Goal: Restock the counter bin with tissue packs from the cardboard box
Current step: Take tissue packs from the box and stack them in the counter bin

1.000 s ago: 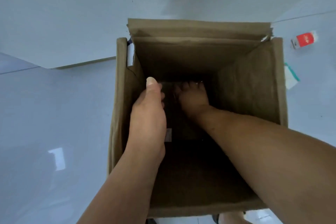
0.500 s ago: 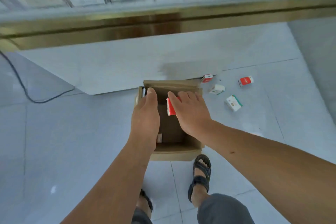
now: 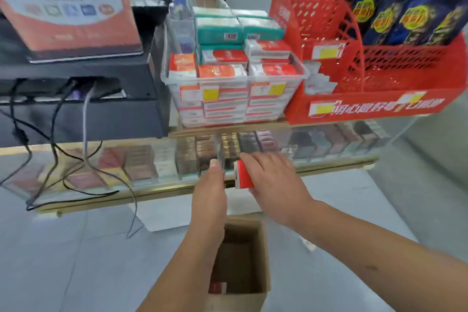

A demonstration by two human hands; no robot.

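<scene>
- Between the two raised hands, a small red and white tissue pack (image 3: 242, 175) stands on its end. The right hand (image 3: 274, 181) grips it, with the fingers curled over its top and far side.
- Just left of this pack is the left hand (image 3: 211, 186), seen edge-on with the thumb up. Its fingers are hidden, so I cannot tell if it helps to hold the pack or holds nothing.
- Above and beyond the grip, well apart from it, the clear plastic counter bin (image 3: 234, 78) sits on the glass display counter (image 3: 114, 167). It looks nearly full of red and white packs, with teal packs (image 3: 219, 30) piled behind.
- Directly below the grip, the brown cardboard box (image 3: 263, 256) stands open on the floor. One red pack (image 3: 217, 287) lies in its near corner, and the rest of the bottom looks bare.
- To my judgement the restocking is close to the end. The held pack must go up into the bin, and very little remains in the box.
</scene>
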